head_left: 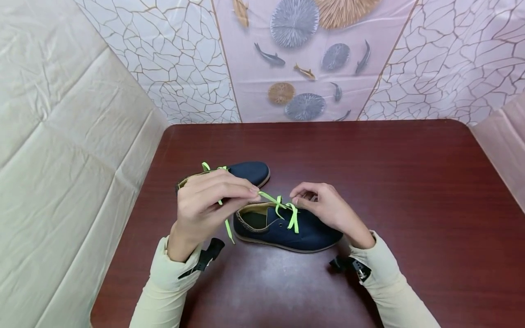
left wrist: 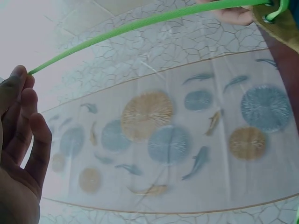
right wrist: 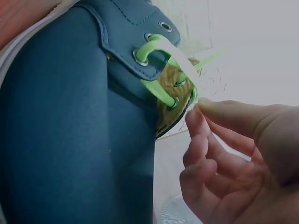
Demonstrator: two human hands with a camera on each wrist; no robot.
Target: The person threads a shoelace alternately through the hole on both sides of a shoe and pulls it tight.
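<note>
A navy shoe (head_left: 313,230) lies on its sole with its toe to the right, a bright green shoelace (head_left: 293,221) threaded through some of its eyelets. My left hand (head_left: 209,200) pinches one end of that lace between thumb and forefinger, up and left of the shoe's opening. The stretch of lace (left wrist: 135,24) from those fingertips to the eyelets is nearly straight. On the far side of the laced part, my right hand (head_left: 324,205) pinches the lace beside the tan-lined eyelet flap (right wrist: 167,86), thumb against forefinger; its other fingers are loosely curled.
A second navy shoe (head_left: 251,171) with green laces stands behind, partly covered by the left hand. A loose green lace end (head_left: 229,231) hangs near the heel. The brown table (head_left: 426,191) reaches back to a patterned cloth (head_left: 303,54). Both wrists wear black straps.
</note>
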